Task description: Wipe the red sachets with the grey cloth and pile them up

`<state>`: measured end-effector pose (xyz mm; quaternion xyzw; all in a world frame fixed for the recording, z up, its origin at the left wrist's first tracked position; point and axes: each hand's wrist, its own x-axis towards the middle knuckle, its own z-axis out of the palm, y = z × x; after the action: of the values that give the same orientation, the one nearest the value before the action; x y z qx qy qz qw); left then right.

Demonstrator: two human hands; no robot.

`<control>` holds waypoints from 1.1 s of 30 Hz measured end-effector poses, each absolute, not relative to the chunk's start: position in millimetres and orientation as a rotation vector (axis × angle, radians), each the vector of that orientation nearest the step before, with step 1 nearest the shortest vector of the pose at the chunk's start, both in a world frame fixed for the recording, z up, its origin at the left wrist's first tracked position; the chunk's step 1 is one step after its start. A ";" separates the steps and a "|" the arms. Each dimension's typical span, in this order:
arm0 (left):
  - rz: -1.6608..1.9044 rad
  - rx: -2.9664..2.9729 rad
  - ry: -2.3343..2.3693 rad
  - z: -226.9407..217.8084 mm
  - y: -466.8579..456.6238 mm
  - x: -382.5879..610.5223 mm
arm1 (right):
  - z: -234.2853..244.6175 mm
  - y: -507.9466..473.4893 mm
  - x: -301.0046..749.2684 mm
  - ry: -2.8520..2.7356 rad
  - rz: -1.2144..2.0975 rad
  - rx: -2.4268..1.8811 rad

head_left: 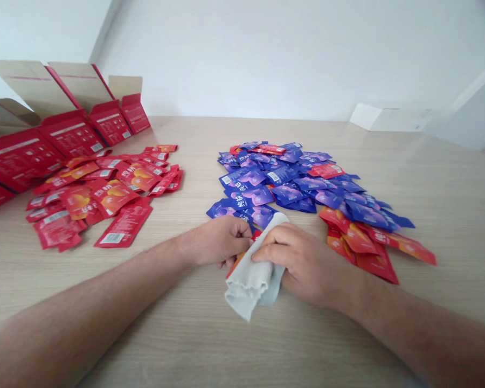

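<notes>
Wooden tabletop (145, 334): hands (214, 242) (307, 264) grip grey cloth (248, 285) near barcoded red sachets (123, 223).

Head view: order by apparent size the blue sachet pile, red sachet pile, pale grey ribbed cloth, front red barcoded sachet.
Blue sachet pile; red sachet pile; then pale grey ribbed cloth and front red barcoded sachet, unranked: the cloth sits nearer the camera.

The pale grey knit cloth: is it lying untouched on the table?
No, the left hand and the right hand are both holding the pale grey knit cloth between them.
</notes>
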<state>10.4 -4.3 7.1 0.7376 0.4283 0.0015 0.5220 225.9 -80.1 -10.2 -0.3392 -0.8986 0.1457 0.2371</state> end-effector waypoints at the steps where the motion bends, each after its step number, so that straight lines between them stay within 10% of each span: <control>1: 0.006 1.763 1.025 7.1 -4.4 10.4 | -10.4 -80.1 225.9 -2.452 0.393 -0.947; 33: 0.015 1.788 1.005 4.0 -2.3 8.5 | -9.5 -84.1 223.5 -2.478 0.390 -0.941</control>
<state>8.5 -2.3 4.0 0.7452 0.4191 0.0061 0.5187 223.5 -84.1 -9.5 -0.3419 -0.9003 0.1418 0.2290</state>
